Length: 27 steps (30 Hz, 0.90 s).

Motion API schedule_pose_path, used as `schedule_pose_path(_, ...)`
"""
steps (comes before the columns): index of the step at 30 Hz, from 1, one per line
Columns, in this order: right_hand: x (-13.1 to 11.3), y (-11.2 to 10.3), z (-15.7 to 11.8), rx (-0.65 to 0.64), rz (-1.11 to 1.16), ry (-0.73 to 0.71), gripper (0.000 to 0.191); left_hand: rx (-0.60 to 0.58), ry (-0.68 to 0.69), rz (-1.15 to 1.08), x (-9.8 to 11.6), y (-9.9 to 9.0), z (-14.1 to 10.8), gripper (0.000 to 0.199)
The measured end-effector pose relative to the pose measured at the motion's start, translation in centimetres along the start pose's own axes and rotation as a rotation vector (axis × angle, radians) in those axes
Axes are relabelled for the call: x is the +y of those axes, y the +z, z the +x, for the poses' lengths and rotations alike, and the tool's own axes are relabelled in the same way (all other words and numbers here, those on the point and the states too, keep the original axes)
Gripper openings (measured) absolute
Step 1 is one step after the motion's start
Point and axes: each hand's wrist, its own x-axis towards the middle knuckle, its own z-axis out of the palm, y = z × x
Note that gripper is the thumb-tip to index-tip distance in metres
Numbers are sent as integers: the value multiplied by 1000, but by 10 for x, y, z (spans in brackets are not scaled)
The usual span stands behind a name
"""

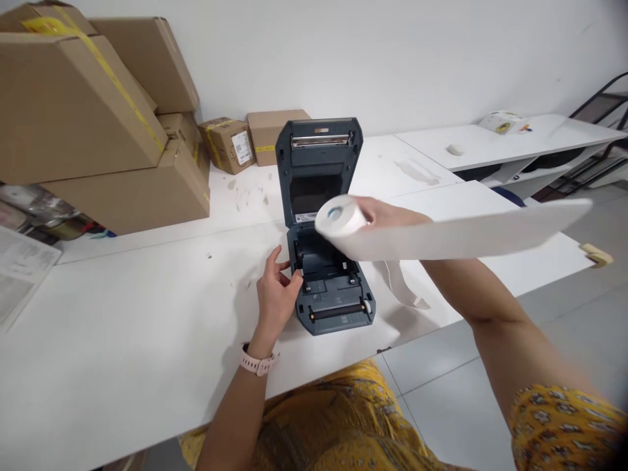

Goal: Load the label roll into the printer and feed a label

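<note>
Left hand (277, 297): at the near left side of the open printer (338, 288), thumb at the inner edge of its bay, fingers at the outer left wall; grasp loose, fingers partly spread, nothing lifted. Right hand (380, 210): closed around a white paper roll (341, 217), held up above the right part of the bay, to the right of and beyond the left hand; roll end with its bluish core faces the left hand side. A broad paper tail (471, 234) runs from the roll out to the right, passing in front of the right hand and forearm, its far end blurred. Printer sits on the white table (147, 314), directly right of the left hand; its lid (316, 160) stands raised beyond both hands, tilted back. Dark roller (338, 312) lies across the front of the body, to the right of the left wrist, which wears a pink watch strap (258, 361). Below the right hand, just right of the printer, a curled strip (400, 288) of paper lies on the table. Beyond the left hand and to its left: stacked cardboard boxes (78, 111); two smaller cartons (228, 144) stand behind the printer, left of the lid. Well right of the right hand, a small white box (503, 122) rests on another surface.
</note>
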Motion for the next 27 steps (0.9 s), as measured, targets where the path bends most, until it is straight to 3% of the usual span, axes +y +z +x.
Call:
schedule_pose_path(3, -22, 17, 25, -208, -360, 61, 70, 4, 13, 8, 1, -1, -1, 72)
schedule_pose_path(6, -25, 33, 38, -305, -636, 70, 68, 3, 15, 21, 3, -1, -2, 70)
schedule_pose_path(12, 3, 50, 47, -383, -761, 96, 81, 0, 4, 53, 3, -2, -2, 68)
schedule_pose_path(15, 8, 53, 38, -303, -797, -4, 85, -5, 4, 58, 2, -1, -2, 67)
schedule_pose_path(19, -6, 66, -5, -95, -729, -209, 66, 1, 14, 63, 0, -1, -2, 63)
schedule_pose_path(23, -15, 103, -64, -7, -661, -217, 58, -5, 34, 58, 1, -1, -3, 57)
schedule_pose_path(27, -9, 145, -99, 133, -691, -173, 78, -20, 13, 39, 1, 0, -3, 50)
